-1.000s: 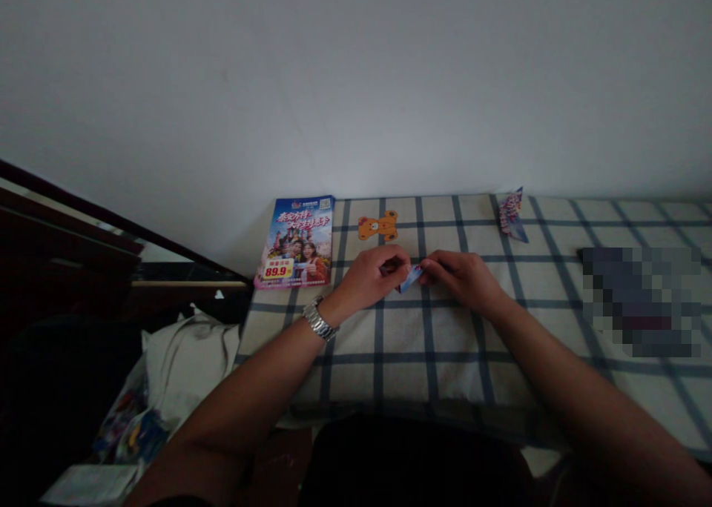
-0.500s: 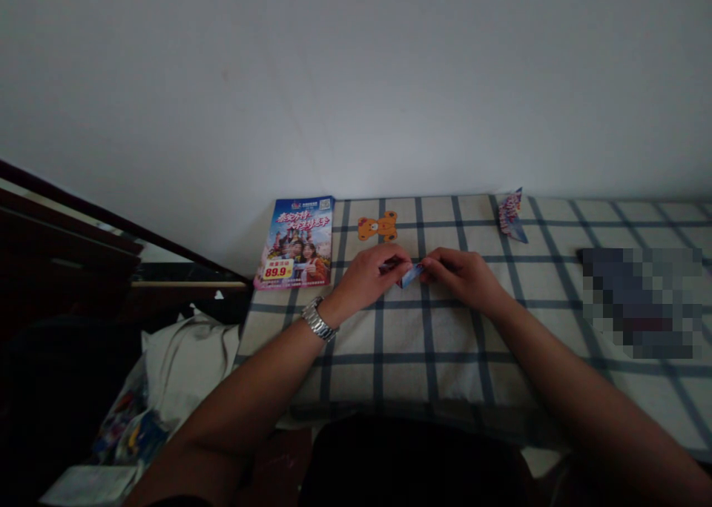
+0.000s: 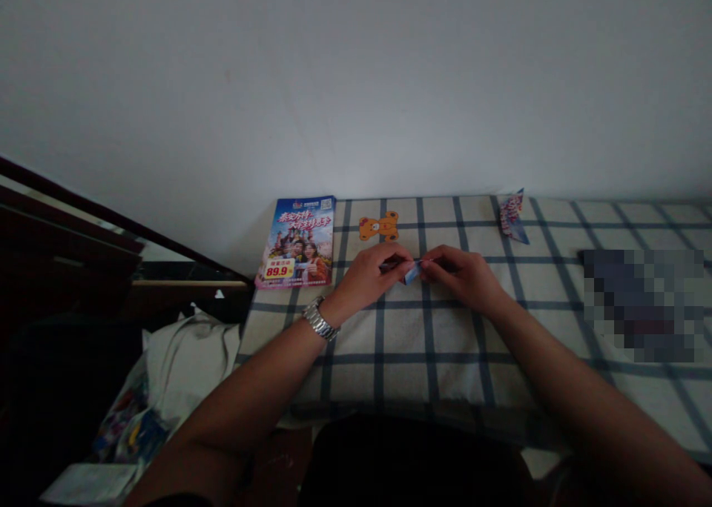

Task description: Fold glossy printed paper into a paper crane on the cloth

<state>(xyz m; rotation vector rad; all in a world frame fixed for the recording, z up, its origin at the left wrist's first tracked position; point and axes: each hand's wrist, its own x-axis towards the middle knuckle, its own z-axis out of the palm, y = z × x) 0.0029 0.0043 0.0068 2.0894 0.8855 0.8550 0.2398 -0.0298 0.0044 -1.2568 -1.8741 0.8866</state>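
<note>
Between my left hand (image 3: 370, 276) and my right hand (image 3: 459, 276) is a small folded strip of blue printed paper (image 3: 412, 273), pinched by the fingertips of both. Its ends are hidden by my fingers. Both hands rest just above the middle of a cream blue-checked cloth (image 3: 423, 344). Left of them lies a glossy travel brochure (image 3: 294, 242) showing "89.9". A folded paper piece (image 3: 512, 218) stands at the cloth's far edge. An orange teddy-bear cutout (image 3: 379, 226) lies beyond my hands.
A pixelated dark patch (image 3: 639, 305) covers something on the cloth's right side. A white wall (image 3: 356, 84) rises behind the cloth. A crumpled white cloth (image 3: 189, 366) and dark furniture (image 3: 67, 270) sit low on the left, beside a colourful printed bag (image 3: 130, 433).
The blue paper looks smaller and more tightly folded between my fingertips. My hands have drawn slightly closer together.
</note>
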